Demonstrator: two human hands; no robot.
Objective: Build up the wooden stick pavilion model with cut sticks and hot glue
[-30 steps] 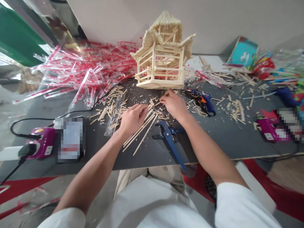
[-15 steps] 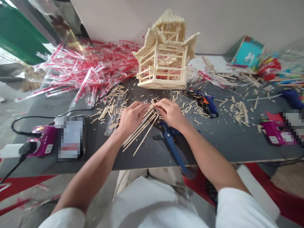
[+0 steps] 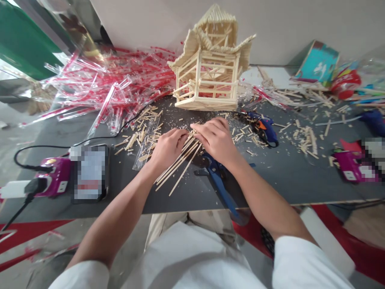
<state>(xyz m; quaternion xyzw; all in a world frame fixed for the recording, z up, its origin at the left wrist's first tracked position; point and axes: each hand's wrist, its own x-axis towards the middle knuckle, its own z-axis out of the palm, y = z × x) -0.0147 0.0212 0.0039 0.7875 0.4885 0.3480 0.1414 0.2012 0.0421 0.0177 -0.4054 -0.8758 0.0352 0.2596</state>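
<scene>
Our left hand [image 3: 167,149] and right hand [image 3: 216,140] pinch thin pale wooden sticks [image 3: 177,164] (loosely bunched), which we judge could scatter.

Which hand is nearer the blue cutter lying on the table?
Right. The right hand lies over the blue cutter head; the left hand rests left of it, on the long sticks.

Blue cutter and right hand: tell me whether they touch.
Cannot tell. In the head view the right hand lies over the head of the blue cutter, hiding any contact or gap; its fingers rest on the long sticks.
</scene>
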